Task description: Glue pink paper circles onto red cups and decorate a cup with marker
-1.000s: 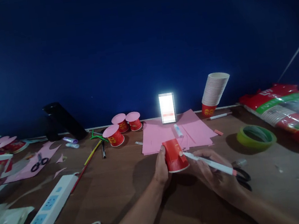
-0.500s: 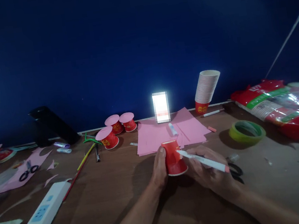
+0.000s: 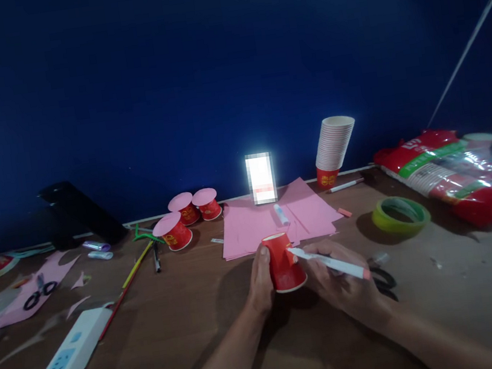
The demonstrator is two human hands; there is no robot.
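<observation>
A red paper cup (image 3: 283, 271), upside down with its white rim toward the table, is gripped from the side by my left hand (image 3: 260, 280). My right hand (image 3: 348, 280) is closed around a white marker (image 3: 333, 265) with a pinkish-red end. The marker's tip meets the right side of the cup, close to a yellow printed mark. Behind the cup lies a stack of pink paper (image 3: 251, 223), with a glue stick (image 3: 281, 215) on top. Black-handled scissors (image 3: 384, 281) are partly hidden behind my right hand.
Several red cups (image 3: 179, 238) with pink paper discs stand at back left. A tilted stack of paper cups (image 3: 335, 141), green tape roll (image 3: 400, 216) and red plastic pack (image 3: 435, 164) are to the right. A power strip (image 3: 65, 362) and more scissors (image 3: 39, 293) lie left.
The whole view has shifted slightly, so most things appear a little further left. Both hands keep their hold, and the marker tip stays at the cup's side.
</observation>
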